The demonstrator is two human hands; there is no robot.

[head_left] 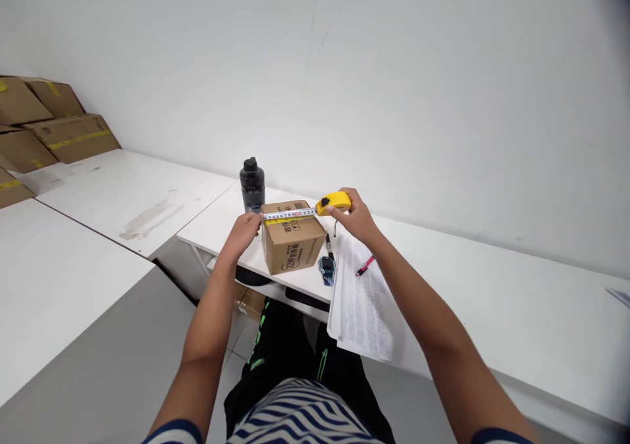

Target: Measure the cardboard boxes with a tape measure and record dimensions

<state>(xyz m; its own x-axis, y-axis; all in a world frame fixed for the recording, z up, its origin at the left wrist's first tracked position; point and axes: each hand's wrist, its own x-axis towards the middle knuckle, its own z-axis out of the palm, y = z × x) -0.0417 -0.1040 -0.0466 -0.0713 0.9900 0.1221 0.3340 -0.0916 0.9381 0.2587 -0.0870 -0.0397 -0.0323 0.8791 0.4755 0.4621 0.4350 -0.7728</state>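
Note:
A small brown cardboard box (293, 242) stands on the white table (492, 286) in front of me. My right hand (355, 218) grips a yellow tape measure case (335, 202) at the box's right top edge. Its white blade (290, 214) runs left across the box top. My left hand (245, 229) pinches the blade's end at the box's left top edge.
A dark water bottle (252, 184) stands just behind the box. Printed sheets (361, 300) with a red pen (365, 265) lie to the right, a small blue-black item (327, 268) beside the box. More white tables sit left, with stacked cardboard boxes (44, 129) far left.

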